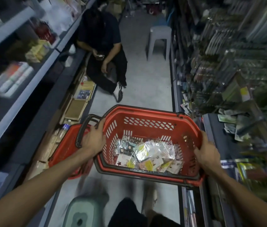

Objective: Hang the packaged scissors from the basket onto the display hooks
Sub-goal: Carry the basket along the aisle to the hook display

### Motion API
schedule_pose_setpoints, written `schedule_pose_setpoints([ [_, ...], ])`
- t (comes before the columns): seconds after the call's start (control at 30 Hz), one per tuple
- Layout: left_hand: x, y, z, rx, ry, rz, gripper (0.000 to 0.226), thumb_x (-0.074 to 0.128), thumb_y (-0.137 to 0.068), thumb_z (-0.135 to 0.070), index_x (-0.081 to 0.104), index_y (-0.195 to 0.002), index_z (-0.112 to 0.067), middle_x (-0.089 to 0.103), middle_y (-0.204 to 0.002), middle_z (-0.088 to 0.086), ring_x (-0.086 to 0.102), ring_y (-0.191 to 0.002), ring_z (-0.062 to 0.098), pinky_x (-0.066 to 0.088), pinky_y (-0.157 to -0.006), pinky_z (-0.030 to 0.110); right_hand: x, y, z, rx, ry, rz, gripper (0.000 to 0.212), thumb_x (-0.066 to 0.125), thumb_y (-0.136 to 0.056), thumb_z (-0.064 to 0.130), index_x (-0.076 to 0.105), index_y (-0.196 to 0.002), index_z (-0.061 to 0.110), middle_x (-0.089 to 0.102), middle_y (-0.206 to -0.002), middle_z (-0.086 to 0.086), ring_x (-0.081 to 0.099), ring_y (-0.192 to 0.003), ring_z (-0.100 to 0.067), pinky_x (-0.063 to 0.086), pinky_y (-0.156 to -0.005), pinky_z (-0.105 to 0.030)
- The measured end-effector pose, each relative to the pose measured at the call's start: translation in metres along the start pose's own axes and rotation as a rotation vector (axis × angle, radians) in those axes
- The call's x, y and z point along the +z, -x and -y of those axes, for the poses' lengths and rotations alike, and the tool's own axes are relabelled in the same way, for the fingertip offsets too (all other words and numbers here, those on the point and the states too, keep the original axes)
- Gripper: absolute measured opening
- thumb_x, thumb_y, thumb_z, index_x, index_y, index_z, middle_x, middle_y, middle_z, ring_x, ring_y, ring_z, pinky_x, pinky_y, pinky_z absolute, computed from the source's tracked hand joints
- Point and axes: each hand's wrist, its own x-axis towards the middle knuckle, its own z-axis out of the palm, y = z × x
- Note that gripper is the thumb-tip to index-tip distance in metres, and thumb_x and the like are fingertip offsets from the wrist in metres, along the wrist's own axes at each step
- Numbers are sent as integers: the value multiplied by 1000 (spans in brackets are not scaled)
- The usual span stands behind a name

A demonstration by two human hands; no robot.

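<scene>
A red plastic basket (147,119) hangs in the air in front of me, tilted toward me. Several clear-wrapped packages (147,153) lie in a heap on its floor. My left hand (95,140) grips the basket's left rim beside a black handle. On the right rim, my right hand (207,152) holds on with its fingers curled over the edge. Packaged goods crowd the display hooks (224,66) on the right wall, blurred by motion.
A second red basket (64,149) sits low at my left. A person in dark clothes (104,51) sits on the aisle floor ahead. A grey plastic stool (159,41) stands further back, a pale green stool (83,215) near my feet. Shelving (19,89) lines the left.
</scene>
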Motion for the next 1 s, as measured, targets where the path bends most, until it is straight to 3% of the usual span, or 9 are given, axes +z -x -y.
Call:
schedule_pose_setpoints([
  [0.1, -10, -51, -14, -5, 21, 13, 76, 58, -105, -30, 10, -164, -36, 51, -131, 21, 70, -91, 39, 58, -79, 48, -4, -58, 15, 5, 24, 2, 77, 56, -89, 43, 16, -155, 36, 65, -106, -22, 68, -86, -46, 43, -69, -42],
  [0.17, -17, -86, -21, -10, 31, 15, 76, 58, -105, -30, 10, -164, -36, 51, -130, 21, 70, -92, 41, 58, -81, 50, -5, -92, 30, 6, 33, 1, 78, 60, -93, 42, 15, -157, 34, 65, -108, -21, 68, -87, -45, 46, -70, -43],
  [0.37, -29, -211, -29, -3, 51, 41, 75, 57, -105, -31, 10, -162, -38, 50, -126, 18, 70, -92, 41, 60, -84, 52, 5, -199, 78, 58, 47, 10, 86, 67, -86, 38, 16, -154, 20, 64, -117, -25, 67, -94, -48, 55, -80, -54],
  [0.57, -47, -352, -27, 57, 76, 69, 74, 57, -105, -28, 11, -162, -36, 50, -123, 20, 68, -92, 43, 59, -83, 52, 20, -296, 142, 182, 104, 22, 95, 73, -81, 24, 17, -155, 6, 58, -126, -31, 65, -103, -49, 51, -85, -50],
  [0.83, -89, -513, -53, 130, 42, 66, 74, 56, -104, -29, 9, -161, -39, 51, -125, 25, 66, -102, 49, 57, -86, 56, 13, -415, 208, 261, 85, -8, 56, 69, -87, 39, 43, -122, 4, 61, -117, -27, 66, -98, -49, 54, -84, -53],
  [1.0, -103, -618, -94, 148, -88, 81, 76, 52, -106, -34, 5, -164, -35, 50, -132, 26, 64, -109, 50, 55, -92, 55, 20, -501, 221, 324, 37, -49, 65, 58, -71, 57, 49, -110, 6, 66, -108, -27, 68, -95, -47, 54, -82, -50],
])
